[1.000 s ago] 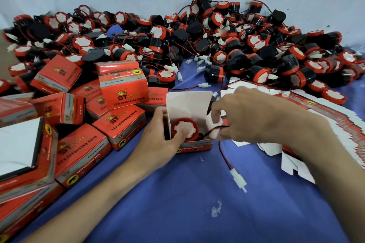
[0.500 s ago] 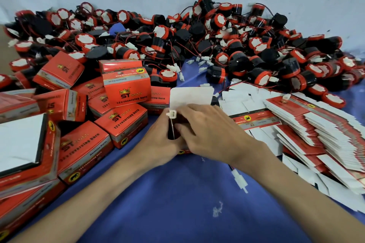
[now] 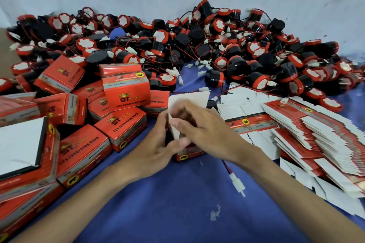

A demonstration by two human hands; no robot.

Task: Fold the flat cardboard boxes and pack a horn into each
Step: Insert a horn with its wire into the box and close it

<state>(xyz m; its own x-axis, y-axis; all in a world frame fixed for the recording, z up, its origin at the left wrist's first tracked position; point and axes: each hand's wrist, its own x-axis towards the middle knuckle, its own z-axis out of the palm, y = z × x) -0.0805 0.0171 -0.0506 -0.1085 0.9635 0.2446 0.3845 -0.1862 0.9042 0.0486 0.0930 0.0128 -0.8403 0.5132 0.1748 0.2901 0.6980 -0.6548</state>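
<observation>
A small red cardboard box (image 3: pixel 188 154) stands on the blue cloth in the middle, its white lid flap (image 3: pixel 189 99) up. My left hand (image 3: pixel 158 148) grips its left side, thumb at the front. My right hand (image 3: pixel 199 126) lies over the opening and presses a white side flap inward. The horn inside is hidden by my hands. Its red-black wire with a white plug (image 3: pixel 237 182) trails out onto the cloth at the right. A large heap of red-and-black horns (image 3: pixel 217 49) fills the back.
Folded, closed red boxes (image 3: pixel 122 92) are piled at the left. Flat unfolded boxes (image 3: pixel 316 130) lie fanned out in stacks at the right. A grey wall rises behind the heap. Blue cloth (image 3: pixel 167 213) covers the surface near me.
The horn, seen in the open box a second ago, is now covered. My right hand moved left over the opening and now pushes a side flap in. The left hand keeps holding the box.
</observation>
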